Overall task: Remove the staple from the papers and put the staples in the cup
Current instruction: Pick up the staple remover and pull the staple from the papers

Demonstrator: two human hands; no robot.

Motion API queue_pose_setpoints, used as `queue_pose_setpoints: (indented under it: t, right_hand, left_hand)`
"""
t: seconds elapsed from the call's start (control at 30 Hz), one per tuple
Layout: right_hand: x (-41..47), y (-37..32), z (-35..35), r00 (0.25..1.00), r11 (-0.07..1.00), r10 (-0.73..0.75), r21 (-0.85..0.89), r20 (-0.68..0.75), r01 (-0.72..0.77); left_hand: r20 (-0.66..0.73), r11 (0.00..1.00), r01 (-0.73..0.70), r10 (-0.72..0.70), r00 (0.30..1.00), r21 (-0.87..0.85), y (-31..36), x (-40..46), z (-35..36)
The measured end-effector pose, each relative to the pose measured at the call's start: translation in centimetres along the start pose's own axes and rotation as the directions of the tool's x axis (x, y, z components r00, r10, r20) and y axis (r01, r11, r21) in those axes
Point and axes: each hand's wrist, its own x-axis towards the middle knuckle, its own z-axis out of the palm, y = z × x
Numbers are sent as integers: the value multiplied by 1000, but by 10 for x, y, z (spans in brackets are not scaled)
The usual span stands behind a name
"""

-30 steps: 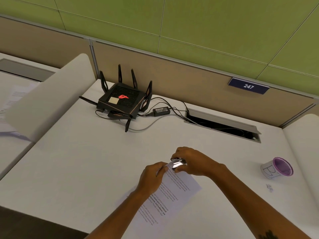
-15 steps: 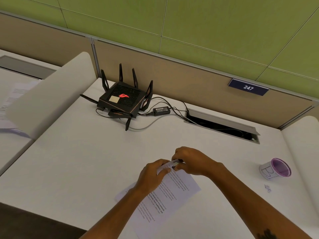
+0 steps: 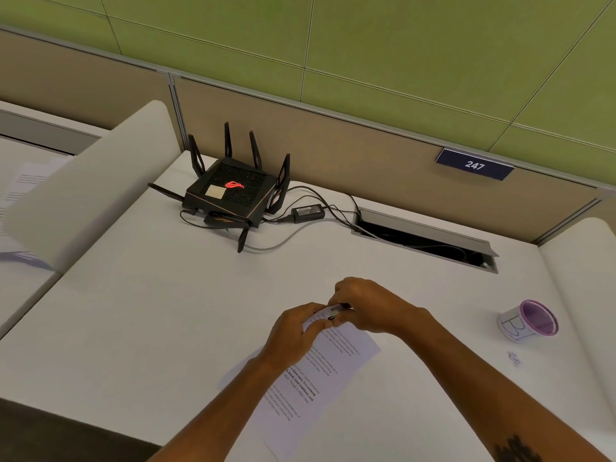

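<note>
Printed papers lie on the white desk in front of me, their far corner lifted. My left hand pinches that corner. My right hand is closed on a small metal staple remover pressed against the same corner. The staple itself is hidden between my fingers. A white cup with a purple rim lies tipped on the desk at the right, well away from both hands. A few tiny bits lie just in front of the cup.
A black router with antennas and its power brick and cables sit at the back. An open cable slot is behind my hands. White dividers stand left and right; more papers lie on the left desk.
Both hands have closed in tighter on the paper corner, and the staple remover is now mostly covered by my right fingers. The papers and cup have stayed put.
</note>
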Motion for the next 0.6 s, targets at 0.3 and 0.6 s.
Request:
queue_pose_setpoints:
  t: [0.3,0.6]
  right_hand:
    - [1,-4,-4,999,1000,-11,-15,-45,10]
    - [-2,-1,-6,1000,999,-21,-29,-12,21]
  left_hand:
    - [-95,986,-130,140,986,109,-2,0,3]
    - [-30,1000,-7,7,1000,-5,5,0,4]
